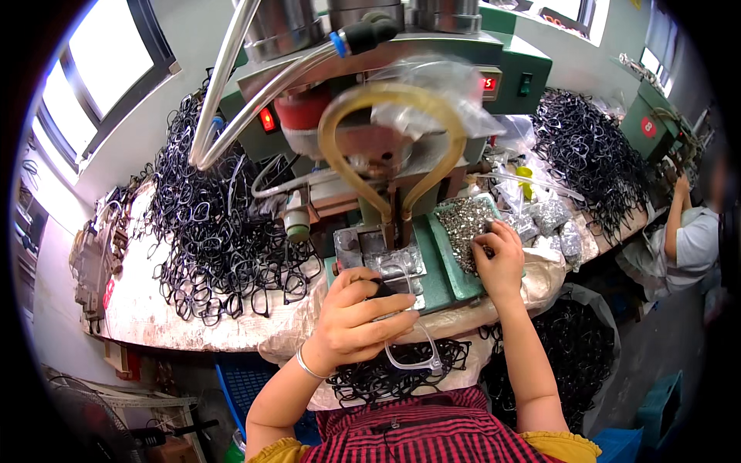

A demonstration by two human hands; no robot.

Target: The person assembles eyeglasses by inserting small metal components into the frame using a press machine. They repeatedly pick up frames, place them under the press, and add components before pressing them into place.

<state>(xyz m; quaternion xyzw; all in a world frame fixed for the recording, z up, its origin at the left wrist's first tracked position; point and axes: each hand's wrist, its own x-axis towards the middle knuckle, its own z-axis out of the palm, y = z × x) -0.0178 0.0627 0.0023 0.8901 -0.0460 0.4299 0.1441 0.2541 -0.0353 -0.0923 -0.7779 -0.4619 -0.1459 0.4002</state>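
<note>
My left hand [351, 318], a bangle on its wrist, is closed around a clear eyeglass frame [417, 365]. One rim of the frame sticks out below the fingers, and another clear part shows above them, by the metal fixture [390, 262] of the green machine. Something small and dark lies under the left fingertips. At the right, my right hand [500, 262] reaches into a green tray [461, 287] heaped with small shiny metal parts [461, 228]. Thumb and forefinger are pinched together over the heap; anything between them is hidden.
A machine head with a looped yellowish hose [343, 96] and clear tubes rises in front of me. Black eyeglass frames are piled left [220, 231], right [590, 147] and on my lap [378, 378]. Small bags [549, 216] lie beyond the tray. Another person [691, 239] sits far right.
</note>
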